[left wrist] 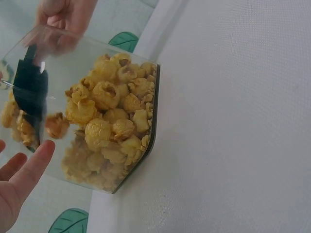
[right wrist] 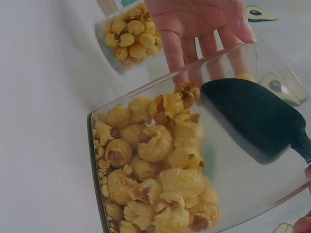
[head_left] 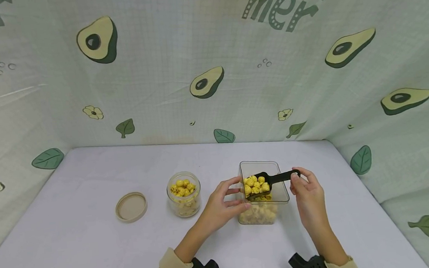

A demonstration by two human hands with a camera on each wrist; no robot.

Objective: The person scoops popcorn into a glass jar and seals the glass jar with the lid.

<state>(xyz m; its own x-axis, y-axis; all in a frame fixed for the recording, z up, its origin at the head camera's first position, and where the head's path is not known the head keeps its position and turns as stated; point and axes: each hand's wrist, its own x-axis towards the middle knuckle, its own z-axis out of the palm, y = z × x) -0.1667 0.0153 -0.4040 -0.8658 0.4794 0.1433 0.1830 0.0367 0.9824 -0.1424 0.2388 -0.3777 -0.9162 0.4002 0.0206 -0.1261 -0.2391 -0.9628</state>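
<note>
A clear square container (head_left: 259, 214), partly filled with caramel popcorn (right wrist: 146, 179), stands in front of me. My left hand (head_left: 221, 206) rests on its left side, fingers fairly straight along the wall and thumb at the near rim. At the right, my right hand (head_left: 309, 196) pinches the handle end of a black scoop (head_left: 277, 178). The scoop's bowl lies inside the container's upper part, above most of the popcorn, with several yellow pieces heaped in it. In the right wrist view the underside of the scoop (right wrist: 252, 119) shows through the clear wall.
A round clear jar (head_left: 185, 206) with popcorn in it stands open, left of the container. Farther left on the white table (head_left: 73, 234) lies a round beige lid (head_left: 131, 207). An avocado-print cloth (head_left: 155, 88) hangs behind and beside the table.
</note>
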